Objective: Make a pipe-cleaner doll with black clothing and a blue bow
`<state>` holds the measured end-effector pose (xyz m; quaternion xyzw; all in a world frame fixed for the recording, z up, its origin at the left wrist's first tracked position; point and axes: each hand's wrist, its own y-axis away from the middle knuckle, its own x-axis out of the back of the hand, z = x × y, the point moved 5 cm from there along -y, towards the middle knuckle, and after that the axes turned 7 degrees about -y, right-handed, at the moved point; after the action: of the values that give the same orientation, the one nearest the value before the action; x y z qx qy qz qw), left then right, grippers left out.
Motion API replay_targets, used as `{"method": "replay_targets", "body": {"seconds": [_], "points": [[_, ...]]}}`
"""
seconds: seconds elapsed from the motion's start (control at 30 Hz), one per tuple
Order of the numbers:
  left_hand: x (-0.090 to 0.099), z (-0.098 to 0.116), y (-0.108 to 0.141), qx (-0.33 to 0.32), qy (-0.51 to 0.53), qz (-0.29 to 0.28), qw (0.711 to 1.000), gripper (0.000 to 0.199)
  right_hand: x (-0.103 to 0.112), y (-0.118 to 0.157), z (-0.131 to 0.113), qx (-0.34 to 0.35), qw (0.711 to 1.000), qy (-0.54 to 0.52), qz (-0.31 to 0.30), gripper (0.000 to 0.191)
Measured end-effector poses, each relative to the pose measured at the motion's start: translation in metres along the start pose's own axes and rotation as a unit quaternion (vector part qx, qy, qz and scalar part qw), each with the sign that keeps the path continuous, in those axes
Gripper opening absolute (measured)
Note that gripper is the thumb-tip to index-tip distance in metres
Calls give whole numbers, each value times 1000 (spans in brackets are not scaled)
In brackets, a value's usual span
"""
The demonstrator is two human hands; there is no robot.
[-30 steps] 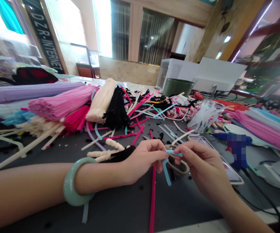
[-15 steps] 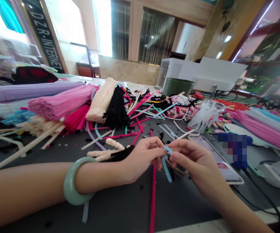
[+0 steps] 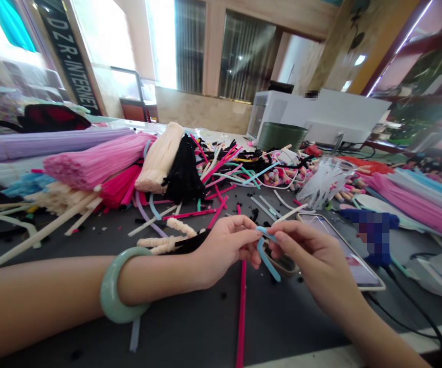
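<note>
A light blue pipe cleaner [image 3: 269,265] is pinched between my two hands over the middle of the table. My left hand [image 3: 226,250], with a pale green bangle on the wrist, grips it between thumb and fingertips. From the other side, my right hand [image 3: 309,255] pinches the same strip. One end of it hangs down below the fingers, slanting right. A long dark pink pipe cleaner [image 3: 241,312] lies on the table under my left hand. Behind that hand rest curled cream pipe cleaners [image 3: 167,242] joined to a black piece.
Bundles of pink [image 3: 94,161], cream [image 3: 160,158] and black pipe cleaners [image 3: 184,174] lie at the back left. A phone [image 3: 344,250], a blue glue gun [image 3: 376,230] and its cable are at the right. Behind them stands a clear cup of white sticks [image 3: 326,181].
My right hand has shifted slightly right, drawing the blue pipe cleaner straighter between my fingers. Its hanging end has swung to the right. My left hand has barely moved.
</note>
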<state>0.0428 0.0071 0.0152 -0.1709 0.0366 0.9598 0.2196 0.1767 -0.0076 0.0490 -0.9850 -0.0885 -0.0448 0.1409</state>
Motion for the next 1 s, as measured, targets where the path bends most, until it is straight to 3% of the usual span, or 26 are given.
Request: {"method": "replay_targets", "body": {"seconds": [0.23,0.43,0.7,1.0], "points": [[3,1,-1,-11,25,22,999,17,-4,0,1,2,999,15,-30,17],[3,3,0,-23,30,17,999,14,-8,1,0,42,995,75,-49,32],[3,4,1,-30,30,35,998,13,-7,-1,4,37,996,66,-53,50],[1,4,0,-31,47,10,998,11,-2,0,8,28,999,25,-39,31]]}}
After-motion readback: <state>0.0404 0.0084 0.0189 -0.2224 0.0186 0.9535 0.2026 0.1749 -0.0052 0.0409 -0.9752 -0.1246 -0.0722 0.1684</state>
